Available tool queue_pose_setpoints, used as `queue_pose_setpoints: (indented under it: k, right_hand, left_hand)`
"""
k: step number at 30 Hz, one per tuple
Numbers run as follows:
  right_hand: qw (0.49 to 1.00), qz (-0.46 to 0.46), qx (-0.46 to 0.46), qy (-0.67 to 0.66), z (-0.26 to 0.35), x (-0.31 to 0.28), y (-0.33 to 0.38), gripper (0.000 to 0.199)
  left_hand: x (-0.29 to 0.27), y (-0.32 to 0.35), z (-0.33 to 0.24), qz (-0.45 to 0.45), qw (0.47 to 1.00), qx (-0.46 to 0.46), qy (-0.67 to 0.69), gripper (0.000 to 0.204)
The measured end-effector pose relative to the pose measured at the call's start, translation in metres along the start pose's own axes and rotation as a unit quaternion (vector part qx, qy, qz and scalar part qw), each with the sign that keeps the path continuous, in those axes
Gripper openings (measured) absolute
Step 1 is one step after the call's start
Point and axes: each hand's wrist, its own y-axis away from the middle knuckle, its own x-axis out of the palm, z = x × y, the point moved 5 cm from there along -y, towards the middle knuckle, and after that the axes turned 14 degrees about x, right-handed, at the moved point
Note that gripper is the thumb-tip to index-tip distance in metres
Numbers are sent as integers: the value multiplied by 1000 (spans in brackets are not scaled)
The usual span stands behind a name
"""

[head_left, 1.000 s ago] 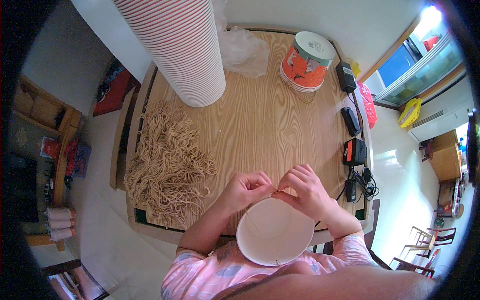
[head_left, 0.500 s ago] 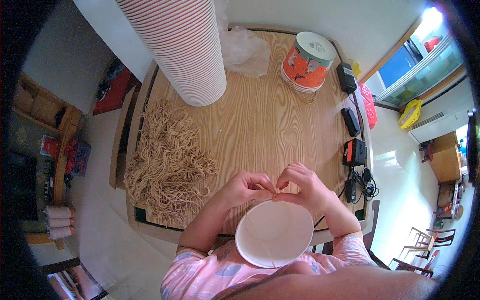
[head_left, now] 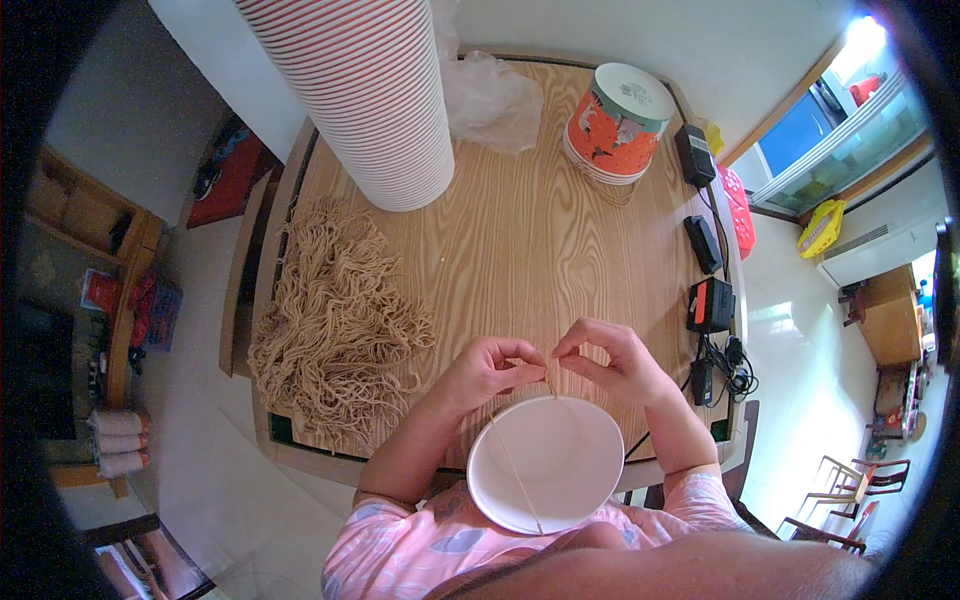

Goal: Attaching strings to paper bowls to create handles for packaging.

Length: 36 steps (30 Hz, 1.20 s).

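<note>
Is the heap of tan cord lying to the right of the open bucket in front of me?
No, the tan cord heap lies on the table, to the left of the open bucket.

The counter [head_left: 490,260] has string [head_left: 335,325] on the left, stacked cups [head_left: 370,110] behind that, wires [head_left: 741,380] on the right and a bucket [head_left: 560,465] at its front.

1. Brightest pt: blown-out light [head_left: 864,40], upper R, w/ bluish-purple fringe.
2. R side bright; strong glare on shiny floor [head_left: 785,330].
3. L side dim & grainy, esp. nr wooden cabinet [head_left: 143,245].
4. Tabletop [head_left: 500,230] mod. bright, fairly even; soft shading inside white tub [head_left: 560,460].
5. Ctr fairly sharp; far bkgd detail soft.
6. Fisheye: straight edges bow, blk vignette in corners.
</note>
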Motion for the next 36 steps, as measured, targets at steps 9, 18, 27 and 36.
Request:
queue_pose_setpoints:
  k: [9, 18, 27, 36]
  right_hand:
    - [997, 7, -77, 14, 10, 4, 1, 15]
    - [994, 7, -91, 60, 13, 9, 3, 14]
    - [998, 17, -63, 24, 8, 6, 7, 10]
    - [987, 81, 130, -52, -16, 18, 4, 14]
  left_hand:
    - [1, -1, 2, 29, 999, 41, 5, 10]
    - [0, -2, 9, 46, 997, 56, 12, 13]
    - [3, 1, -5, 16, 999, 2, 43, 14]
    - [0, 3, -8, -5, 998, 65, -2, 13]
